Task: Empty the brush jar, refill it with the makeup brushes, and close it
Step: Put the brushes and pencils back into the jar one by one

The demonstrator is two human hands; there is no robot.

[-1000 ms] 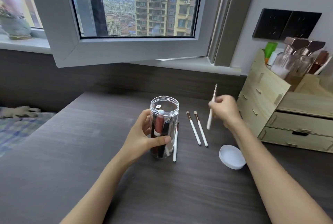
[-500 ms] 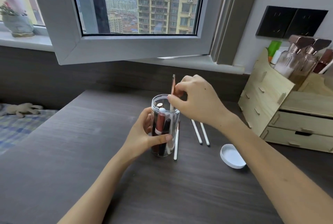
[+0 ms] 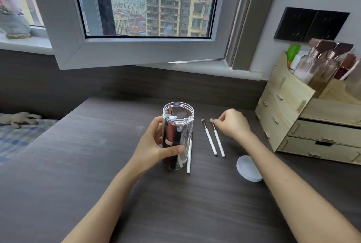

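A clear plastic brush jar (image 3: 186, 119) stands open on the dark desk, with my left hand (image 3: 154, 145) wrapped around its left side. Inside are a red tube (image 3: 171, 132), a black tube (image 3: 177, 145) and a white-handled brush leaning against the wall. One white makeup brush (image 3: 189, 156) lies against the jar's right side. Two more lie side by side further right (image 3: 209, 140) (image 3: 219, 143). My right hand (image 3: 232, 125) is down at the head end of the rightmost one, fingertips pinched on its ferrule while it lies flat. The white lid (image 3: 249, 168) rests upside down near my right forearm.
A wooden drawer organizer (image 3: 289, 113) with bottles on top fills the right side of the desk. An open window sash (image 3: 136, 53) juts out over the desk's back edge. To the left, beyond the desk edge, is a bed with a checked cover (image 3: 17, 137).
My right hand dropped the brush it carried into the jar, then moved right and down to the head of the rightmost brush on the desk. My left hand kept its hold.
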